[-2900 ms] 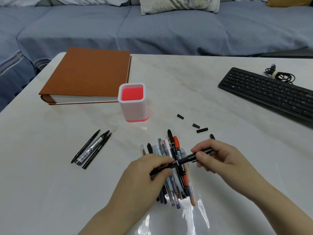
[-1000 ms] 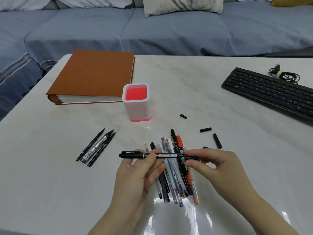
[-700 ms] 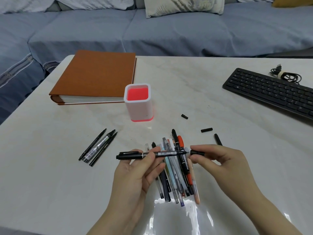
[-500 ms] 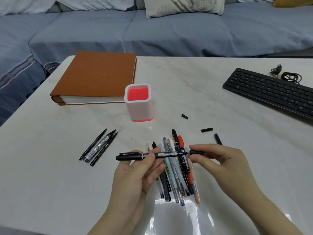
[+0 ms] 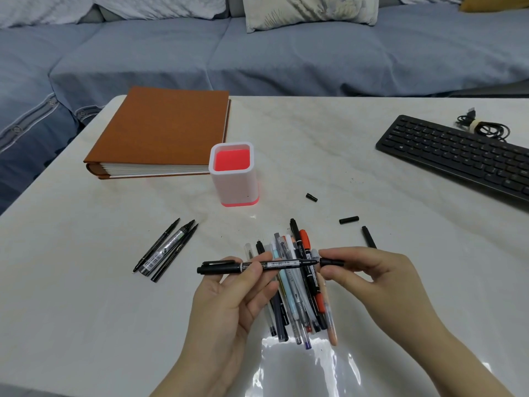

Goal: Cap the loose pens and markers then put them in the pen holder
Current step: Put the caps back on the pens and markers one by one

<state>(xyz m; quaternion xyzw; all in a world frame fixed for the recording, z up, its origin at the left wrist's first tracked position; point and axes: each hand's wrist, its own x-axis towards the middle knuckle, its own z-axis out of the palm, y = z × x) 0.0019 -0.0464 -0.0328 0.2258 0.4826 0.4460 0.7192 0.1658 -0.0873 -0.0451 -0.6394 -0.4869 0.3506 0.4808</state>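
My left hand (image 5: 233,293) pinches a thin black pen (image 5: 274,264), held level above a pile of several pens and markers (image 5: 297,287). Its left end wears a black cap; its bare tip points right. My right hand (image 5: 369,277) pinches a small black cap (image 5: 332,262) right at that tip. The white pen holder (image 5: 233,179) with a red inside stands behind the pile with nothing in it. Three black pens (image 5: 166,249) lie to the left. Three loose black caps (image 5: 311,197) (image 5: 349,220) (image 5: 368,236) lie to the right.
A brown album (image 5: 160,133) lies at the back left of the white table (image 5: 71,282). A black keyboard (image 5: 458,156) and a coiled cable (image 5: 483,127) sit at the back right. A grey sofa runs behind the table.
The pen went from tilted to level, held higher and further left. My right hand pulled the small cap off its right end and now holds it at the tip.
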